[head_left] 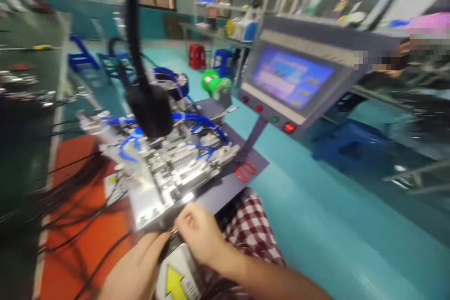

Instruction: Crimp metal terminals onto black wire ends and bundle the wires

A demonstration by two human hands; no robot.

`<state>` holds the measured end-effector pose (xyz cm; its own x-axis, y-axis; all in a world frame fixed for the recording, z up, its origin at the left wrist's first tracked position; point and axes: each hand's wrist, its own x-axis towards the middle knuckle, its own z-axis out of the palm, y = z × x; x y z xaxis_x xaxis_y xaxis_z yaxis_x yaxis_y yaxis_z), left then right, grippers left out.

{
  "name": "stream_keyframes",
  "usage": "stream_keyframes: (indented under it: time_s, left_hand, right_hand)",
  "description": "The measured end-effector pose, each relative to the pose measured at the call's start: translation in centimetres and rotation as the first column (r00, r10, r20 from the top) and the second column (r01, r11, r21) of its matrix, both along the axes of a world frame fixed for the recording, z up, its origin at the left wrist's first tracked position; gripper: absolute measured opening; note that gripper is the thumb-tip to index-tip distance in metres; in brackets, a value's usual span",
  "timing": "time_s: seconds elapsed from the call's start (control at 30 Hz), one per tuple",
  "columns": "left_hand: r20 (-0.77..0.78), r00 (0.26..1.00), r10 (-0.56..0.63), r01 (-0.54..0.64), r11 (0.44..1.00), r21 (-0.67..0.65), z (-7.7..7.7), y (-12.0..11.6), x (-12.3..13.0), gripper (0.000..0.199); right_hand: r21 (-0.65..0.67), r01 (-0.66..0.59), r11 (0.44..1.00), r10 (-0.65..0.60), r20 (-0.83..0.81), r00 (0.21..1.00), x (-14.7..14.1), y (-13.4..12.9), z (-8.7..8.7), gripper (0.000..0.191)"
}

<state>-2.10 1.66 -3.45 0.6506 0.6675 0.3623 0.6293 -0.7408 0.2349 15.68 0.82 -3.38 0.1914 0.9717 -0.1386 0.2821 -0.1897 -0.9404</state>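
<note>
Two bare hands meet at the near edge of a silver metal machine with blue air tubes [190, 164], just above a pale box with a yellow-green arrow [183, 272]. Right hand [202, 232]: fingers curled in, grip nearly closed, tips at a tiny brownish piece [173, 231]; too blurred to tell if it's pinched. Left hand [135, 265]: fingers straight and together, tips by the same piece; can't tell what its grip has. Piece sits between both sets of fingertips. Machine is on a dark grey plate [225, 197]; red loops [246, 171] lie at its right. Grey console with a lit blue screen [291, 75] stands beyond. Black cables [77, 187] cross the orange-red tabletop [75, 258] at left; red-white checked cloth [253, 225] shows beside the right forearm.
</note>
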Motion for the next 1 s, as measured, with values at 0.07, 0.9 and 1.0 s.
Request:
stream_keyframes:
  time_s: [0.07, 0.9, 1.0]
  left_hand:
    - [-0.061, 0.997, 0.038, -0.036, 0.999, 0.037, 1.1, -0.6, -0.2, 0.032]
    - [-0.117, 0.989, 0.092, -0.093, 0.996, -0.008, 3.0, -1.2, 2.0, 0.028]
    - [-0.120, 0.988, 0.096, -0.098, 0.995, -0.011, 3.2, -1.3, 2.1, 0.029]
  right_hand:
    - [0.000, -0.026, 1.000, 0.026, -0.046, 0.999, 0.1, 0.0, -0.2, 0.016]
    - [-0.243, -0.226, 0.943, 0.082, -0.488, 0.869, 1.0, 0.2, -0.3, 0.027]
    - [-0.222, -0.147, 0.964, 0.043, -0.416, 0.908, 1.2, -0.8, -0.7, 0.028]
